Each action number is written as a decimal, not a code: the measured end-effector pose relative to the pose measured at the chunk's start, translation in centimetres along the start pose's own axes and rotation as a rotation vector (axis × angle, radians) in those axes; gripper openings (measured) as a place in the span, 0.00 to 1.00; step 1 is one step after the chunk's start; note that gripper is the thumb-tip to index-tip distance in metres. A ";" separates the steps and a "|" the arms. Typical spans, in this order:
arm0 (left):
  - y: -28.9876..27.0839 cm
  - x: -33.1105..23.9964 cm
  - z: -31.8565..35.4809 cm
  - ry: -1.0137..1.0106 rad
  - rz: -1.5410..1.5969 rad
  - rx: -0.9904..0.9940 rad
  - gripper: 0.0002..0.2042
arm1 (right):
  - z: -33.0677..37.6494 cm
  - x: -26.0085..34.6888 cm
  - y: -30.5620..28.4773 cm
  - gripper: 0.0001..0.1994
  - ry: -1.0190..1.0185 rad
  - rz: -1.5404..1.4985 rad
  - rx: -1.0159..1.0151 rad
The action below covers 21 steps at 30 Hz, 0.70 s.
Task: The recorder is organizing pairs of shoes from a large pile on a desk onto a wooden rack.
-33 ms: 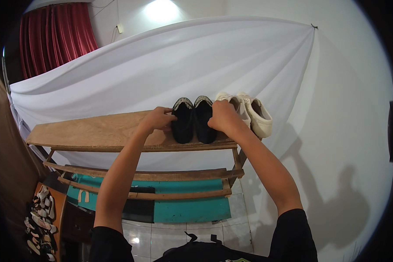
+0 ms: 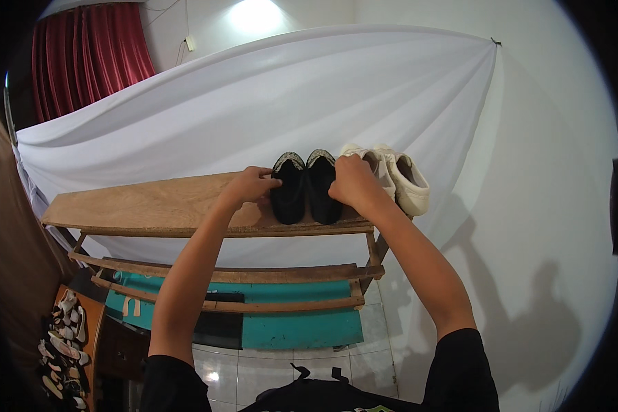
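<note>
A pair of black flat shoes stands side by side on the wooden top board, toes pointing away from me, with a pale speckled trim around each toe opening. My left hand (image 2: pixel 250 185) pinches the outer side of the left black shoe (image 2: pixel 290 199). On the other side, my right hand (image 2: pixel 352 180) grips the outer side of the right black shoe (image 2: pixel 322 196); some of its fingertips are hidden. Right beside that hand sit two white shoes (image 2: pixel 412 185), partly covered by it.
The wooden rack (image 2: pixel 137 202) has a long top board and lower slats (image 2: pixel 281 276). Behind it hangs a white cloth (image 2: pixel 254 103). Green and black mats (image 2: pixel 302 333) lie on the tiled floor below. Many shoes (image 2: pixel 65 343) crowd a brown surface at lower left. A white wall (image 2: pixel 542 172) stands close on the right.
</note>
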State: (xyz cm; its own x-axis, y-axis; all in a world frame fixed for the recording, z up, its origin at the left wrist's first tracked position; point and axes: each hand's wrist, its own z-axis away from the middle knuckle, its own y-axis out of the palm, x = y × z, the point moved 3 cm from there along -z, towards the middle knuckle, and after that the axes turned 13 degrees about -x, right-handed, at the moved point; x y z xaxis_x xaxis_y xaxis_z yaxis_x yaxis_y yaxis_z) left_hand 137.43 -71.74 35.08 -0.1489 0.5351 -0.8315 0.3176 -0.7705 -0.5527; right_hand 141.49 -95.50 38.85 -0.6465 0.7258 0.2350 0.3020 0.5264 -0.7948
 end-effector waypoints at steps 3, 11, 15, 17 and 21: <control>-0.1 -0.8 1.8 0.061 -0.035 -0.138 0.29 | 0.4 0.0 0.1 0.10 -0.012 0.047 -0.126; 1.7 0.2 7.1 0.535 -0.120 -0.297 0.21 | 6.2 2.0 -0.6 0.15 -0.334 -0.211 -0.202; 2.2 0.1 7.6 0.488 -0.102 -0.293 0.19 | 6.9 1.7 -0.2 0.17 -0.371 -0.204 -0.301; 2.3 0.1 8.1 0.488 -0.096 -0.324 0.19 | 7.2 1.6 -0.1 0.17 -0.368 -0.222 -0.302; 2.5 0.1 9.3 0.490 -0.047 -0.342 0.19 | 7.9 1.8 0.2 0.17 -0.358 -0.267 -0.344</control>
State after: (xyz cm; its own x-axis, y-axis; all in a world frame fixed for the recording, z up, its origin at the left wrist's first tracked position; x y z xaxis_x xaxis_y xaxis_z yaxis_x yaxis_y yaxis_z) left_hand 129.46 -76.84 33.06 0.2532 0.7261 -0.6392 0.6170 -0.6301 -0.4714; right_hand 134.89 -97.62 34.72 -0.9110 0.3838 0.1509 0.2675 0.8285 -0.4919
